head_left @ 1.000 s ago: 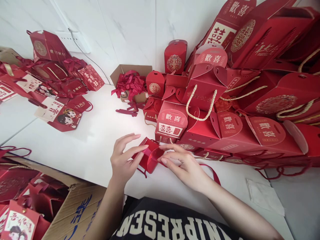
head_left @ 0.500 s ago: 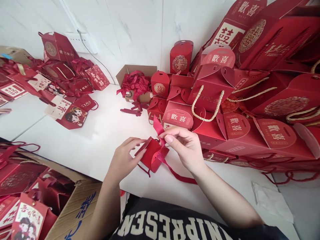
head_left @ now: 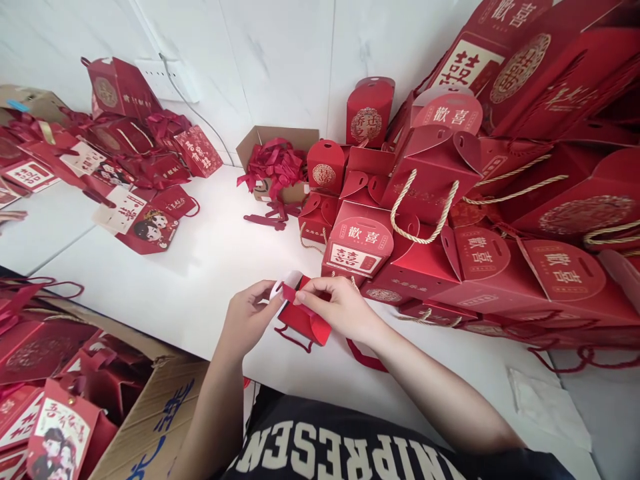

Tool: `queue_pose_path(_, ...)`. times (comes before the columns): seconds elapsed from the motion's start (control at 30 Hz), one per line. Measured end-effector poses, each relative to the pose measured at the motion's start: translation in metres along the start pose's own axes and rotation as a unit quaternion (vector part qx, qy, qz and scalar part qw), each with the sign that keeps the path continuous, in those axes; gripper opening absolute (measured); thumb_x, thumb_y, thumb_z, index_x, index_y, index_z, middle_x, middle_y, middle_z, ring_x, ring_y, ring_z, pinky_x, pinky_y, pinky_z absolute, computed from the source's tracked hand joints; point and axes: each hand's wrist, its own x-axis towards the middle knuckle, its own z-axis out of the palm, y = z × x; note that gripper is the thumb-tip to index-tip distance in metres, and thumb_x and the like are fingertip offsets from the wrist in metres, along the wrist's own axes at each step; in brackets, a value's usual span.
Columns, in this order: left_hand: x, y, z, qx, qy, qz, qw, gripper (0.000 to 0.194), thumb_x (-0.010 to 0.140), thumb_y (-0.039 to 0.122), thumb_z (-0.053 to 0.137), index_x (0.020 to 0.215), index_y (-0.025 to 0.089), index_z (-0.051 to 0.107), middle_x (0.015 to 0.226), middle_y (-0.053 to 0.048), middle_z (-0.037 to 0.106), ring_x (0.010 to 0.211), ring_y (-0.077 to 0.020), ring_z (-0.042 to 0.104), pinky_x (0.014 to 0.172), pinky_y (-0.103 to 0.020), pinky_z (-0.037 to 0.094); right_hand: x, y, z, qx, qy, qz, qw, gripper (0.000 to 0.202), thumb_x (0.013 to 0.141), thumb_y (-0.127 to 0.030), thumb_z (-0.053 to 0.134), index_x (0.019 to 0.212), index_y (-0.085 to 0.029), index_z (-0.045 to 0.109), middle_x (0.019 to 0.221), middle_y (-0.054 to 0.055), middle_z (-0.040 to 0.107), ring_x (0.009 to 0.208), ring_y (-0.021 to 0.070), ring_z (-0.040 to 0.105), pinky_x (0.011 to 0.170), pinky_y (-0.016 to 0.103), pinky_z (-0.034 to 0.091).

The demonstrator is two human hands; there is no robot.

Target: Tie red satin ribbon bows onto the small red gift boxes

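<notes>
A small red gift box with a dark red cord handle lies on the white table between my hands. My left hand pinches the box's pale, slotted end flap between thumb and fingers. A red ribbon lies against that flap, its end at the slot. My right hand grips the ribbon between thumb and index finger, just right of the flap. The ribbon's other part trails onto the table below my right wrist. My right fingers hide some of the box's top.
Stacked red gift boxes fill the right side. A cardboard box of ribbons stands by the wall. More decorated boxes lie at the left, and a large carton is at lower left. Another person's fingers show at the left edge.
My right hand has moved left and down, bringing the ribbon from above the box's far end to the flap at my left hand. The pale inside of that flap now shows.
</notes>
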Motion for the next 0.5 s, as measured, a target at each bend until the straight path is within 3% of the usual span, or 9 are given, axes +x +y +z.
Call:
queue_pose_path(0.2,-0.003,0.003,-0.001,0.004,-0.005,-0.018,1.000,0.040,0.084,0.045,0.067,0.112,0.017,0.071,0.093,-0.005,0.072,0.081,-0.0195,0.066,0.066,-0.024,0.053,0.002,0.000,0.003,0.010,0.007,-0.023,1.000,0.023,0.091,-0.032,0.060,0.080,-0.017,0.074,0.071,-0.002,0.069,0.064,0.0107,0.057,0.064,0.022,0.043)
queue_pose_path(0.33,-0.007,0.009,-0.007,0.005,-0.052,-0.018,0.998,0.040,0.083,0.042,0.069,0.115,0.018,0.069,0.108,-0.009,0.071,0.095,-0.0235,0.067,0.076,-0.029,0.057,0.006,0.001,0.005,-0.001,0.010,-0.033,0.999,0.021,0.092,-0.028,0.060,0.081,-0.018,0.075,0.075,-0.002,0.072,0.067,0.0110,0.060,0.065,0.021,0.044)
queue_pose_path(0.4,-0.007,0.011,-0.007,-0.010,-0.062,-0.027,0.998,0.039,0.082,0.043,0.070,0.111,0.018,0.071,0.105,-0.009,0.072,0.096,-0.0239,0.067,0.077,-0.030,0.058,0.008,0.001,0.006,-0.018,0.009,-0.037,0.999,0.021,0.092,-0.028,0.060,0.081,-0.018,0.074,0.077,-0.002,0.072,0.068,0.0115,0.061,0.066,0.022,0.044)
queue_pose_path(0.5,-0.004,0.013,-0.001,-0.041,0.003,-0.035,0.999,0.033,0.083,0.046,0.068,0.097,0.016,0.074,0.089,-0.006,0.072,0.084,-0.0199,0.066,0.075,-0.029,0.058,0.009,0.001,0.008,-0.043,-0.001,-0.050,0.998,0.021,0.093,-0.027,0.059,0.081,-0.018,0.073,0.076,-0.001,0.072,0.067,0.0121,0.061,0.065,0.023,0.044)
